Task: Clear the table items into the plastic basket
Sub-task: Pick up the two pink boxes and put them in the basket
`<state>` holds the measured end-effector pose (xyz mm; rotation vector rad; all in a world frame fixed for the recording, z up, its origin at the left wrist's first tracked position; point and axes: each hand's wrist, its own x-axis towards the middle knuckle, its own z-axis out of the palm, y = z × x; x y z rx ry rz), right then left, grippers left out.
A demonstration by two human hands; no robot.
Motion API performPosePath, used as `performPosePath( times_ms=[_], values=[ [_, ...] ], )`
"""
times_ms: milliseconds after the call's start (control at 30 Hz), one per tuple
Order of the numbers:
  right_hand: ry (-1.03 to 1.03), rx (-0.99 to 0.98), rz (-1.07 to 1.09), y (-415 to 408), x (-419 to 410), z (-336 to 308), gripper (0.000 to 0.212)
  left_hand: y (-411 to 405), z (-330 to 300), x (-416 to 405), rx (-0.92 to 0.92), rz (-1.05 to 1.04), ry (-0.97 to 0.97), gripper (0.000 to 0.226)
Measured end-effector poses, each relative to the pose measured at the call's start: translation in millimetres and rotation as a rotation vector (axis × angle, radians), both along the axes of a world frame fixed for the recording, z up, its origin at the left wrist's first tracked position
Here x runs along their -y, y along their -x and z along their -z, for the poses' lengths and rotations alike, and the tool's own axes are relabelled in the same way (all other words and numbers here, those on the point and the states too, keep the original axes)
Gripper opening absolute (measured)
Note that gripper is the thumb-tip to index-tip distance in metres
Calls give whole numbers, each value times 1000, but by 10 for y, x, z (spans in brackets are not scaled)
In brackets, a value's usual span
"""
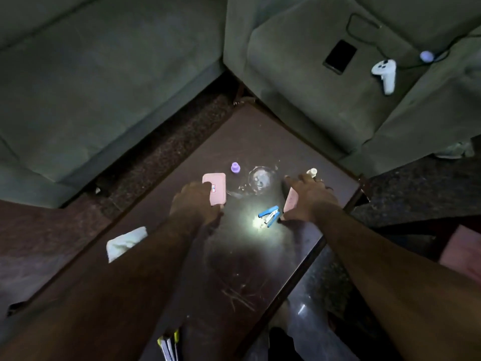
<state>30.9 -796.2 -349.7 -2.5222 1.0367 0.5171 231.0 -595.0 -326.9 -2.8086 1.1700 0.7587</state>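
On the dark wooden table [247,256] my left hand [195,201] lies over the lower left part of a flat pink phone case [217,186], fingers curled at its edge. My right hand [311,199] grips a second pink flat object [289,203], tilted up on its edge between thumb and fingers. Between the hands lies a blue stapler [270,215] next to a bright glare spot. Farther back stand a small purple cap [235,168], a clear glass dish [261,179] and a small cream bottle [312,172]. No basket is in view.
A white cloth [125,242] lies at the table's left edge. Yellow and white pens [169,345] show at the bottom. Grey-green sofas surround the table; the right one [312,105] holds a black phone [339,56], a white controller [385,74] and a cable.
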Motion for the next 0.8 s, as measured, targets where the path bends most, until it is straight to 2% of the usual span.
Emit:
performPosePath(
  times_ms=[100,233,333,433,533,600,667,800],
  values=[
    [-2,95,75,28,83,195,104,15,148,64,-9,-39,30,90],
    [-168,375,164,158,185,354,107,-53,252,184,-17,-53,7,110],
    [-281,411,138,269,261,392,111,-58,322,279,-92,-167,62,120],
    [-271,423,150,325,235,420,110,-1,402,326,-160,-265,106,121],
    [-104,402,303,256,78,398,95,55,469,355,-189,-278,105,117],
    [-41,345,386,178,-11,382,87,96,482,387,-155,-281,113,106],
    [-35,294,406,99,-65,381,81,128,467,403,-128,-286,117,97],
    [-26,278,444,-72,-114,292,69,48,323,328,-160,-324,116,99]
  ],
)
